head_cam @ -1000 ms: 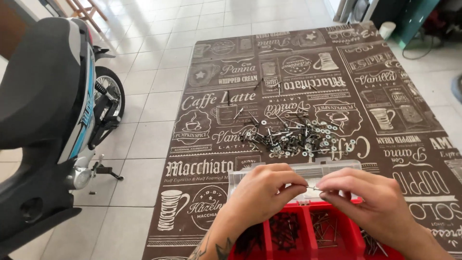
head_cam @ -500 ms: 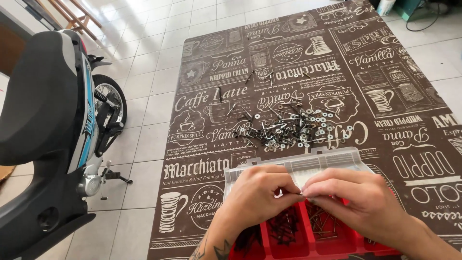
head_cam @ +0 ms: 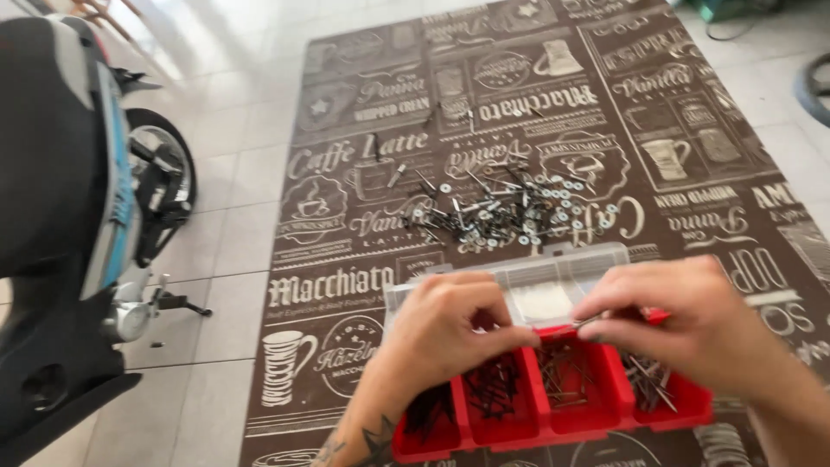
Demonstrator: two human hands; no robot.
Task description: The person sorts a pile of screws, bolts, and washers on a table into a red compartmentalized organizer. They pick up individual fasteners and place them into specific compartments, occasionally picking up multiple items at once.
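While both my hands hover over the red organizer box [head_cam: 553, 415], my left hand [head_cam: 450, 329] curls in a loose pinch above its middle compartments, what it grips I cannot tell; my right hand [head_cam: 692, 320] pinches something thin beside the clear lid [head_cam: 519, 281]. Box sits directly below, long axis left-right. Loose screws and washers [head_cam: 510, 207] lie beyond, farther up the brown printed mat [head_cam: 346, 173]. Tile floor [head_cam: 233, 130], scooter [head_cam: 78, 216] at left.

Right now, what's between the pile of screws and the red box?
In the head view, the box's clear plastic lid, swung open, lies between the pile of screws and washers and the red box, on the brown mat.
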